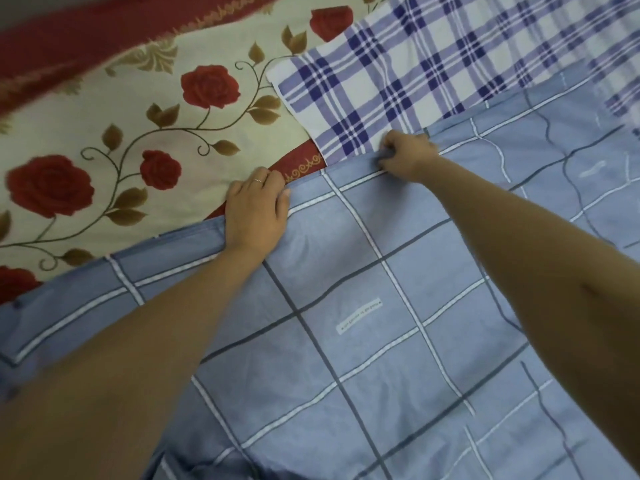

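Note:
A blue-grey checked cover (363,341) with white and dark lines lies spread across the lower and right part of the view. My left hand (258,209) grips its far edge, fingers curled over the hem and thumb on top. Further right along the same edge, my right hand (407,157) pinches a bunched bit of the hem. A small white label (360,317) lies on the cover's middle.
A white cloth with purple and navy plaid (398,81) lies beyond the cover's edge at the upper right. Under both lies a cream sheet with red roses (138,133) and a dark red border (52,39).

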The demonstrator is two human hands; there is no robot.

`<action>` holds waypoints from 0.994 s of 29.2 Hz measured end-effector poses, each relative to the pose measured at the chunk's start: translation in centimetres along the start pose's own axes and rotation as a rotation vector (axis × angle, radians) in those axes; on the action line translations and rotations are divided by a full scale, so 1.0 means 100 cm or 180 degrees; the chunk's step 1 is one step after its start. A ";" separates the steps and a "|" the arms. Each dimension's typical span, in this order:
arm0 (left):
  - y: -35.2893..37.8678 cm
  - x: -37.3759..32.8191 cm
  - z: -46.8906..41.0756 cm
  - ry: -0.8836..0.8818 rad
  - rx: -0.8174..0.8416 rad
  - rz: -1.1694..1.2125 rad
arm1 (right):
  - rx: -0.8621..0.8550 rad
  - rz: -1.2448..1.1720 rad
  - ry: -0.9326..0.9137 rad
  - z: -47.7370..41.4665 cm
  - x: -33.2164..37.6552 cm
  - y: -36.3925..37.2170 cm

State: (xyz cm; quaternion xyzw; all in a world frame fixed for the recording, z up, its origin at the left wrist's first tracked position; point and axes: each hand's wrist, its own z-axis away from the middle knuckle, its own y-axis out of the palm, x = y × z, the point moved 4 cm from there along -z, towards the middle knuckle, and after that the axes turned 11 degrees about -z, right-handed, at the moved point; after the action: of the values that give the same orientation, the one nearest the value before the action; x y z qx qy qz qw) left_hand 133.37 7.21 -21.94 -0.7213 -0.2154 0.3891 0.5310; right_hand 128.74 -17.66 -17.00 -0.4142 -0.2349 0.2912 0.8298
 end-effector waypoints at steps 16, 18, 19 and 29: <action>0.046 -0.105 -0.080 0.0305 0.0145 -0.0885 | -0.0243 0.0919 -0.0634 -0.040 -0.083 -0.045; 0.050 -0.106 -0.079 0.0310 0.0156 -0.0916 | -0.0347 0.0988 -0.0519 -0.055 -0.110 -0.058; 0.050 -0.107 -0.079 0.0339 0.0125 -0.0909 | -0.0406 0.0931 -0.0482 -0.060 -0.119 -0.065; 0.051 -0.108 -0.085 0.0354 0.0200 -0.0881 | -0.0675 0.0155 -0.0634 -0.105 -0.139 -0.099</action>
State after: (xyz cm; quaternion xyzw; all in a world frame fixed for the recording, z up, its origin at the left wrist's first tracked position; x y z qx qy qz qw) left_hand 133.04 -7.47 -21.93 -0.6882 -0.2707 0.2781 0.6130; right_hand 128.24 -37.73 -16.62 -0.4741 -0.3354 0.3245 0.7466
